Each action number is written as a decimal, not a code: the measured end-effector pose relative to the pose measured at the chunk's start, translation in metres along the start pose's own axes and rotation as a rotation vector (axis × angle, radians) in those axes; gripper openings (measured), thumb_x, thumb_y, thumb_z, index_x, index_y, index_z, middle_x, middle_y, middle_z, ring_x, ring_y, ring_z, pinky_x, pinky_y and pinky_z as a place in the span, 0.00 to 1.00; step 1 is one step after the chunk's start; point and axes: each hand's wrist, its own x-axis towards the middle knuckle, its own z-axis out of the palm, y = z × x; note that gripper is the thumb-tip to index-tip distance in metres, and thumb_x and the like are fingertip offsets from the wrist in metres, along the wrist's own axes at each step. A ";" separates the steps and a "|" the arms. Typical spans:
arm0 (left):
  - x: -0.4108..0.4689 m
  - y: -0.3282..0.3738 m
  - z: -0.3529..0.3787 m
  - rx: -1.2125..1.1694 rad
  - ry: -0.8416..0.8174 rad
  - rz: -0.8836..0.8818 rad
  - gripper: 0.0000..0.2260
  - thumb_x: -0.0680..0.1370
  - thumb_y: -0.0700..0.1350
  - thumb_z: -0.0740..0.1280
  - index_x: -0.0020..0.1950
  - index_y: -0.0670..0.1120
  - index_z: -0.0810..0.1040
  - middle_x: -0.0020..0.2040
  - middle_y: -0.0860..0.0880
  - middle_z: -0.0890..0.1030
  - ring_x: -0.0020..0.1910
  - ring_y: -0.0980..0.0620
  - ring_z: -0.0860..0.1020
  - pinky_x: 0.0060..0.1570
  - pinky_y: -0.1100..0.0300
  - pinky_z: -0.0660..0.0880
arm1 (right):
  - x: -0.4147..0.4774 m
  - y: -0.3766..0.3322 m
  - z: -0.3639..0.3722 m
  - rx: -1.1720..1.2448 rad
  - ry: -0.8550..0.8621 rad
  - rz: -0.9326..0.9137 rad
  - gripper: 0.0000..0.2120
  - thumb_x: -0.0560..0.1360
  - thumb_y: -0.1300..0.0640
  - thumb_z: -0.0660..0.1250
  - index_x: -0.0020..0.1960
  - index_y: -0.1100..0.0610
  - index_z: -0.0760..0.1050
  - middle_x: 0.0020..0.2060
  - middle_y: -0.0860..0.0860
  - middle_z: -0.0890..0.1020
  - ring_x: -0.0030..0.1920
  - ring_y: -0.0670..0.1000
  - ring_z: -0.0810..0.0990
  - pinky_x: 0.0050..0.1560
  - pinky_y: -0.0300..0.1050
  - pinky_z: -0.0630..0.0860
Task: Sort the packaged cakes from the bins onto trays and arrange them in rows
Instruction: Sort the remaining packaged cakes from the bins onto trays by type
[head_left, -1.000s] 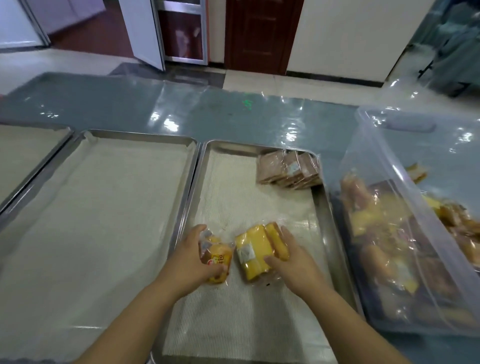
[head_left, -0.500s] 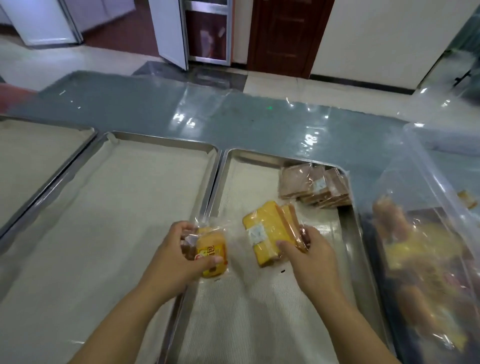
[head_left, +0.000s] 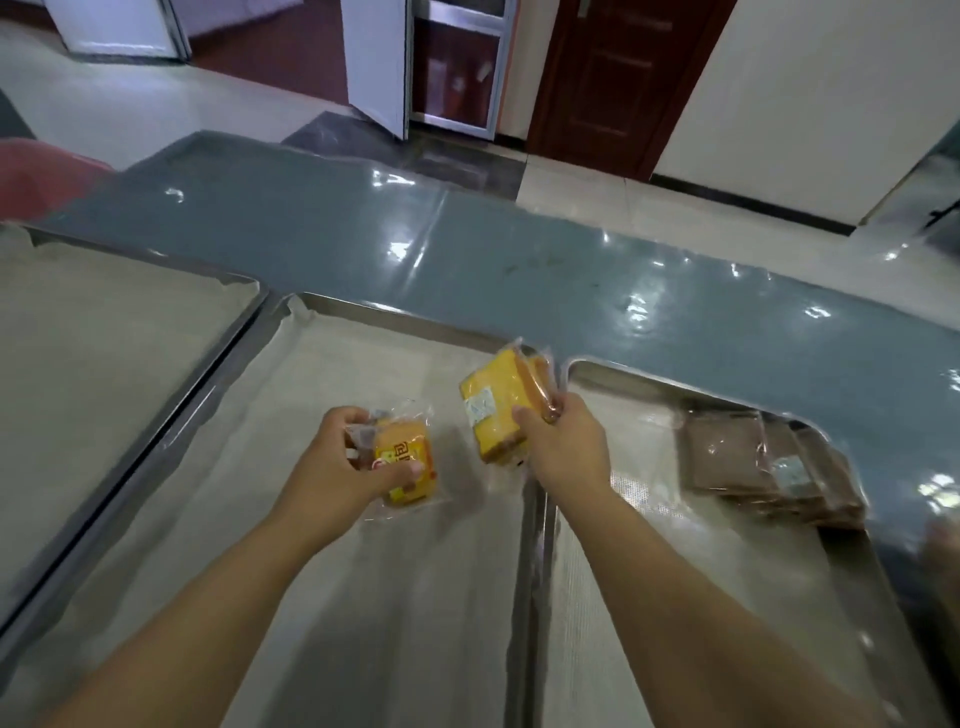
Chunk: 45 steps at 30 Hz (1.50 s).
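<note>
My left hand (head_left: 337, 467) grips a small orange packaged cake (head_left: 405, 462) with a printed label, held over the middle tray (head_left: 363, 312). My right hand (head_left: 563, 441) holds a bundle of yellow sliced cake packages (head_left: 493, 405) above the seam between the middle tray and the right tray (head_left: 602, 364). A row of brown packaged cakes (head_left: 769, 467) lies in the right tray's far corner. All trays are lined with pale paper.
A third lined tray (head_left: 104, 332) lies at the left. The grey-blue table (head_left: 467, 249) under shiny film stretches behind the trays. Beyond it are a white floor, a dark wooden door (head_left: 613, 78) and a glass cabinet (head_left: 457, 62).
Both hands have lifted their cakes and carried them left, from over the right tray toward the middle tray. The view has swung left, so the clear bin at the right has left the frame.
</note>
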 end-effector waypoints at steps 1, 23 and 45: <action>0.006 -0.003 -0.004 0.002 -0.006 -0.009 0.29 0.66 0.49 0.77 0.61 0.53 0.66 0.51 0.58 0.73 0.46 0.59 0.75 0.38 0.64 0.73 | 0.010 -0.003 0.008 -0.067 0.007 0.012 0.20 0.76 0.45 0.65 0.63 0.54 0.72 0.50 0.50 0.79 0.49 0.52 0.77 0.44 0.43 0.70; -0.021 -0.026 -0.092 0.130 0.074 -0.063 0.30 0.64 0.49 0.79 0.59 0.52 0.67 0.52 0.53 0.76 0.50 0.52 0.77 0.47 0.56 0.75 | -0.024 -0.054 0.026 -0.543 -0.279 -0.408 0.13 0.76 0.45 0.63 0.55 0.52 0.76 0.48 0.48 0.81 0.47 0.50 0.79 0.49 0.47 0.77; 0.202 -0.056 -0.231 0.669 0.195 0.199 0.28 0.69 0.46 0.75 0.66 0.50 0.69 0.65 0.46 0.71 0.64 0.44 0.67 0.61 0.53 0.65 | -0.008 -0.151 0.148 -0.900 -0.643 -0.410 0.20 0.76 0.41 0.62 0.65 0.47 0.70 0.60 0.46 0.76 0.57 0.47 0.74 0.59 0.45 0.74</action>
